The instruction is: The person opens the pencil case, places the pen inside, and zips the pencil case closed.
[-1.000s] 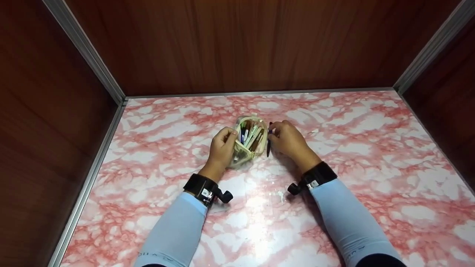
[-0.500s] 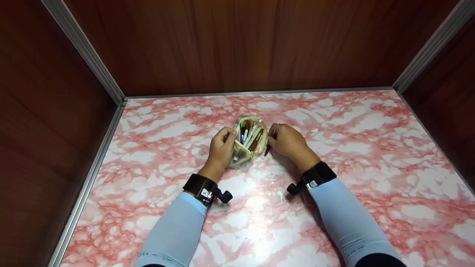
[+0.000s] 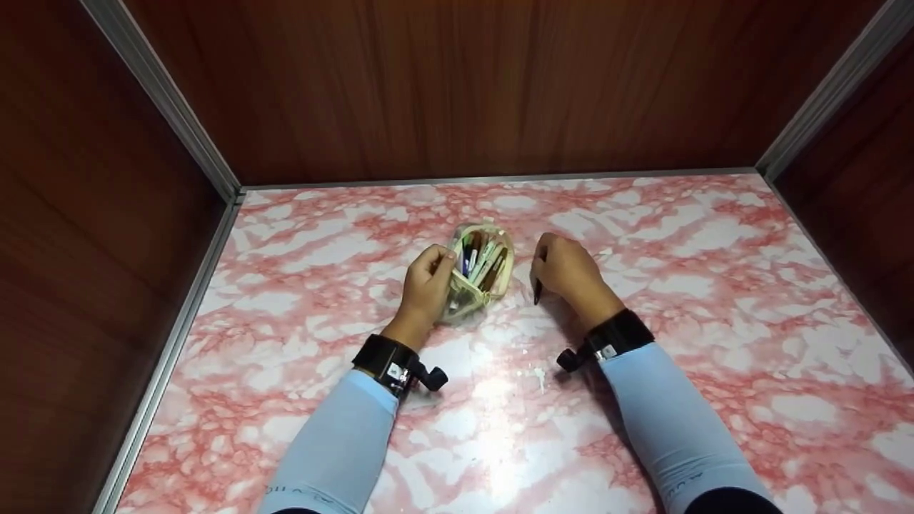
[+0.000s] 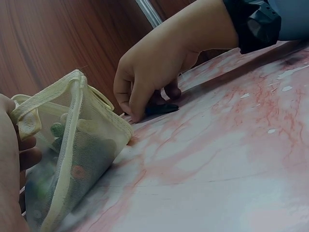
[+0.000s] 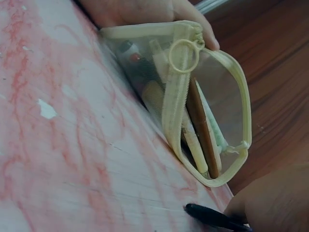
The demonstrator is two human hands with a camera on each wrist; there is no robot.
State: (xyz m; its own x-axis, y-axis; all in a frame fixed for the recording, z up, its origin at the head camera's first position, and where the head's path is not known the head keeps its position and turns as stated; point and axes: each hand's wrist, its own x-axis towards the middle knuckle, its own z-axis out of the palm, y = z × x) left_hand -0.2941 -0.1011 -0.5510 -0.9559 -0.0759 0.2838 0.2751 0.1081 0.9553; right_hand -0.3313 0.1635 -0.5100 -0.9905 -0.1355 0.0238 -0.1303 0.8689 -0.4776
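Observation:
A pale yellow mesh pencil case stands unzipped on the table, its opening facing up. My left hand grips its left edge between thumb and fingers. Inside are several pens, among them a brown one and a pale green one. To the right of the case, my right hand pinches a black pen, low over the table. One end of this pen sticks out below the fingers, and the rest is hidden by the hand. A ring-shaped zipper pull hangs at the case's corner.
The table has a red and white marbled top. Dark wood panels with grey metal edging close it off at the back and both sides. Small white flecks show on the surface in front of the case.
My right hand first shifts slightly toward the case, then moves right, away from it, with the black pen. The pen now shows mostly below the fingers. My left hand and the case stay put.

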